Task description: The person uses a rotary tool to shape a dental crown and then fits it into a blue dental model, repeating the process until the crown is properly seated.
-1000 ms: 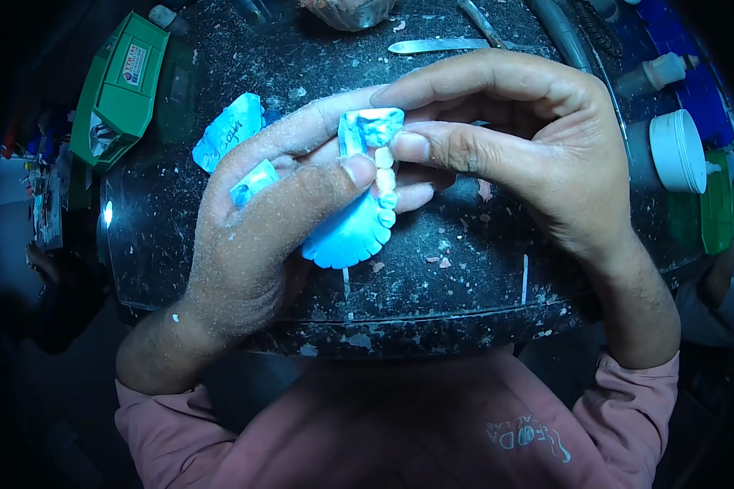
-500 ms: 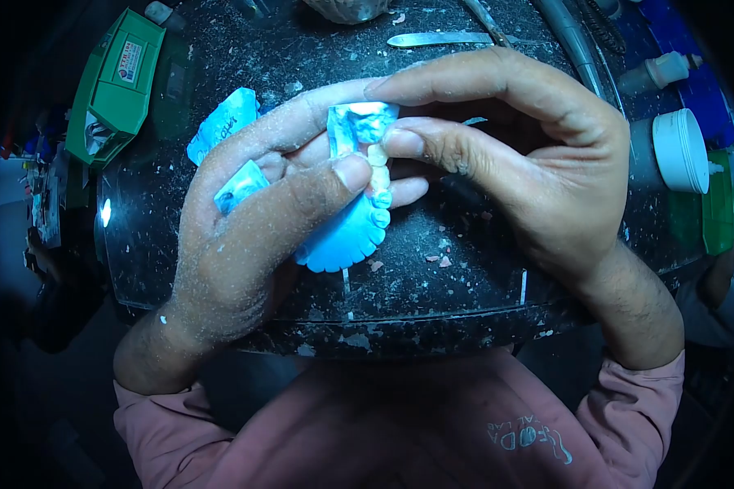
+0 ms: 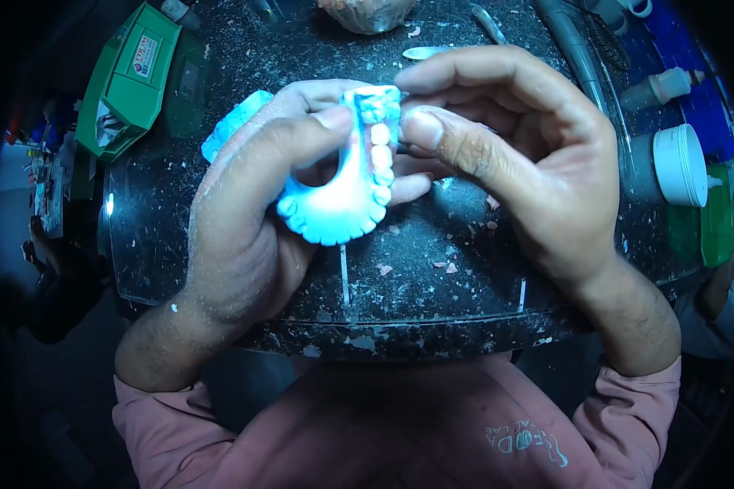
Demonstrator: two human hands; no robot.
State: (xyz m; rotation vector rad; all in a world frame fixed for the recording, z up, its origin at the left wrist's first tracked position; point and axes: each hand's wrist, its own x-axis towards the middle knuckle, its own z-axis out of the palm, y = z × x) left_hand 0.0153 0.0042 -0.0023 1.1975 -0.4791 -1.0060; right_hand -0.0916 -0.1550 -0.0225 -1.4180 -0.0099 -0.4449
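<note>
A blue-lit horseshoe-shaped dental cast (image 3: 334, 200) is held above the bench in my left hand (image 3: 249, 196), thumb on its inner side and fingers beneath. Its front teeth face my body. Along its right side sit whiter tooth shapes (image 3: 381, 145), in line with the cast teeth. My right hand (image 3: 538, 155) is curled at the cast's back right corner, thumb tip against its side and index fingertip by the top edge. Behind my left hand lies another blue cast piece (image 3: 240, 118), partly hidden by the hand.
Pinkish crumbs and dust speckle the dark bench (image 3: 432, 301). A green box (image 3: 126, 90) stands at left; a round white tub (image 3: 679, 165) is at right. Beyond my hands lie a rough lump (image 3: 369, 15), a metal blade (image 3: 426, 54) and a grey handpiece (image 3: 567, 41).
The cast has tilted so its inner curve shows, and my left thumb has moved up and back along it. My right thumb has shifted off the whiter teeth to the cast's outer side.
</note>
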